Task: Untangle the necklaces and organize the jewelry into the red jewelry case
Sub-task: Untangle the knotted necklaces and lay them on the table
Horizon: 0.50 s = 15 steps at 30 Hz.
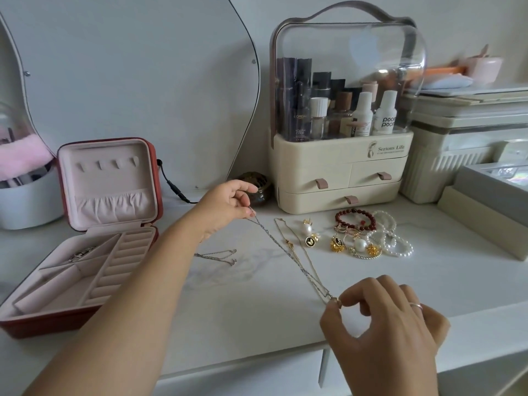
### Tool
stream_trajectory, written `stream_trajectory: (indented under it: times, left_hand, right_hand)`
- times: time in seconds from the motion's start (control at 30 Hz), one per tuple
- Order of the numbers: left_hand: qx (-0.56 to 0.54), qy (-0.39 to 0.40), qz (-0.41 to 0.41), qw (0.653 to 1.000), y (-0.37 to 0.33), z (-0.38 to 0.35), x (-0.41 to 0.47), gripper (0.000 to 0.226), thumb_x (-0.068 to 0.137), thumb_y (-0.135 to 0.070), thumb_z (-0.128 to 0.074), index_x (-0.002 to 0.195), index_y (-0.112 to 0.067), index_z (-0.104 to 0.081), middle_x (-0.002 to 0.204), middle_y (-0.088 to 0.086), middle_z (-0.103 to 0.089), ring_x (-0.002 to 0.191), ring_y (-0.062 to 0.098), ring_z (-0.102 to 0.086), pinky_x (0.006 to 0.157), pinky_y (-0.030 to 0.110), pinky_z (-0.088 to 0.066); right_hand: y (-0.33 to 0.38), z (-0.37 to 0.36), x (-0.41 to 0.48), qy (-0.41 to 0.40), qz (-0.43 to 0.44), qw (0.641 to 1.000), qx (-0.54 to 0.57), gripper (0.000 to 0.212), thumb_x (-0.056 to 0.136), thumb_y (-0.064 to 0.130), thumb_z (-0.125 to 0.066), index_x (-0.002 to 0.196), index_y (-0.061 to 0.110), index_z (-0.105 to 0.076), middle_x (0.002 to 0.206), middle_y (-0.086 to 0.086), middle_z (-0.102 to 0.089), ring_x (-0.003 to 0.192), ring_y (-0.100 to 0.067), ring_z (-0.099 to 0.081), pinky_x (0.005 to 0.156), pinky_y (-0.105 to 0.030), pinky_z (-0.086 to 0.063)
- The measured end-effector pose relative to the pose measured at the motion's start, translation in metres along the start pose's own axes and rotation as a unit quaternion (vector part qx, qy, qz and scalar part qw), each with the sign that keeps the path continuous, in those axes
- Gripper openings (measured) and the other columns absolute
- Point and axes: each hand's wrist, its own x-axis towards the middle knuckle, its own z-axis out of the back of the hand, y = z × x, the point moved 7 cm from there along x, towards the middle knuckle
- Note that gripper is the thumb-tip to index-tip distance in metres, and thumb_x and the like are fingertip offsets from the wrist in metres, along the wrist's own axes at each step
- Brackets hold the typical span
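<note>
Pinching a silver chain necklace straight, right of the red jewelry case: left hand far end, right hand near end.

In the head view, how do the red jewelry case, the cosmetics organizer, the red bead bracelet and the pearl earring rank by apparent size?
1. cosmetics organizer and red jewelry case: similar in apparent size, and the case is nearer, so unranked.
2. red bead bracelet
3. pearl earring, smallest

White marbled tabletop across the lower frame. Curved mirror upper left, pale wall upper right. Soft, even light.
</note>
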Motion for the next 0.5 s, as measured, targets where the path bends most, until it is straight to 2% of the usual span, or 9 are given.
stream_trajectory:
  times: [0.07,0.17,0.23,0.33,0.4,0.5]
  left_hand:
    - [0.019,-0.017,-0.007,1.0,-0.001,0.001,-0.001,0.042,0.08,0.016,-0.063,0.107,-0.016,-0.059,0.082,0.003,-0.052,0.079,0.023,-0.066,0.079,0.02,-0.053]
    - [0.066,-0.068,-0.011,0.995,-0.002,0.006,0.001,0.037,0.079,0.008,-0.069,0.104,-0.019,-0.064,0.085,-0.002,-0.057,0.073,0.012,-0.065,0.071,0.011,-0.045]
    - [0.051,-0.119,-0.021,0.991,-0.004,0.014,0.0,0.026,0.081,0.002,-0.07,0.095,-0.019,-0.069,0.081,0.0,-0.063,0.067,0.006,-0.061,0.066,0.01,-0.043]
    - [-0.016,-0.167,-0.009,0.986,-0.002,0.023,-0.001,0.008,0.084,-0.013,-0.072,0.082,-0.021,-0.072,0.064,-0.004,-0.063,0.051,0.005,-0.052,0.055,0.013,-0.044]
    - [-0.126,-0.145,0.05,0.98,0.005,0.02,-0.003,0.005,0.087,-0.015,-0.069,0.083,-0.016,-0.071,0.055,-0.006,-0.059,0.045,0.006,-0.049,0.046,0.014,-0.039]
    - [-0.303,-0.096,0.123,0.94,0.009,0.007,-0.005,0.007,0.09,-0.013,-0.064,0.087,-0.009,-0.068,0.057,0.0,-0.064,0.046,0.007,-0.057,0.042,0.014,-0.042]
  right_hand:
    - [-0.001,0.0,0.001,0.0,-0.003,1.0,0.003,0.014,0.065,0.043,-0.044,0.06,0.03,-0.049,0.06,0.012,-0.038,0.06,-0.014,-0.048,0.072,-0.025,-0.013]
    - [-0.003,-0.001,0.0,0.001,-0.009,1.0,0.005,0.014,0.064,0.044,-0.044,0.06,0.031,-0.048,0.059,0.012,-0.038,0.06,-0.014,-0.047,0.072,-0.025,-0.013]
    - [-0.004,-0.003,0.0,0.004,-0.009,1.0,0.009,0.015,0.064,0.044,-0.044,0.06,0.03,-0.048,0.059,0.012,-0.038,0.059,-0.014,-0.047,0.072,-0.025,-0.013]
    - [-0.006,-0.006,-0.001,0.011,0.002,1.0,0.026,0.016,0.064,0.043,-0.045,0.06,0.028,-0.049,0.059,0.012,-0.039,0.059,-0.015,-0.044,0.069,-0.029,-0.019]
    - [-0.007,-0.008,-0.001,0.01,0.012,0.998,0.056,0.018,0.064,0.041,-0.046,0.06,0.024,-0.05,0.059,0.011,-0.038,0.058,-0.016,-0.042,0.058,-0.028,-0.028]
    - [-0.008,-0.01,-0.001,0.008,0.021,0.996,0.086,0.018,0.065,0.039,-0.047,0.06,0.021,-0.05,0.059,0.011,-0.038,0.057,-0.016,-0.04,0.058,-0.018,-0.033]
